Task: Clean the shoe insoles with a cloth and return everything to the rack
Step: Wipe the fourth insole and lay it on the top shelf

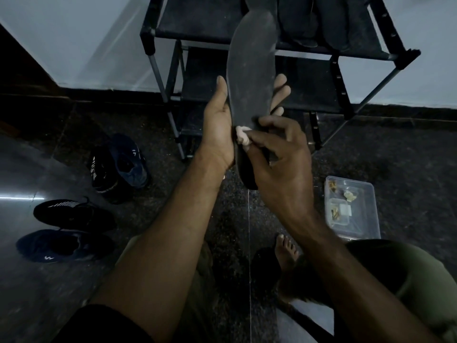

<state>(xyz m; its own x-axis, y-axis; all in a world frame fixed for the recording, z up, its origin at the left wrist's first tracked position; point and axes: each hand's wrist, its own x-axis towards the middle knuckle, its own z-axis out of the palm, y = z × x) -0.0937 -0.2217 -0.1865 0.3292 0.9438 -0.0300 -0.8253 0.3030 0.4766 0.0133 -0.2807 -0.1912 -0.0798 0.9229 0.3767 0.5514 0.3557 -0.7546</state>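
Head view: dark insole (249, 78) held upright-ish, long axis running near to far, toe toward the rack (366, 53), clasped at mid-length by left hand (217, 127), thumb one edge, fingers the other. Right hand (282, 159) pinching small pale cloth (241, 135) against near heel portion; likely wipe direction farward along that axis.

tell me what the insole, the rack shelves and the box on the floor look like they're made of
Insole: probably foam or rubber, matte dark grey, dusty and scuffed, thin and flat.
Rack shelves: apparently black fabric sheets, dull and lint-speckled, stretched between grey tubes that look like metal.
Box: clear plastic, glossy; its contents show through the walls.
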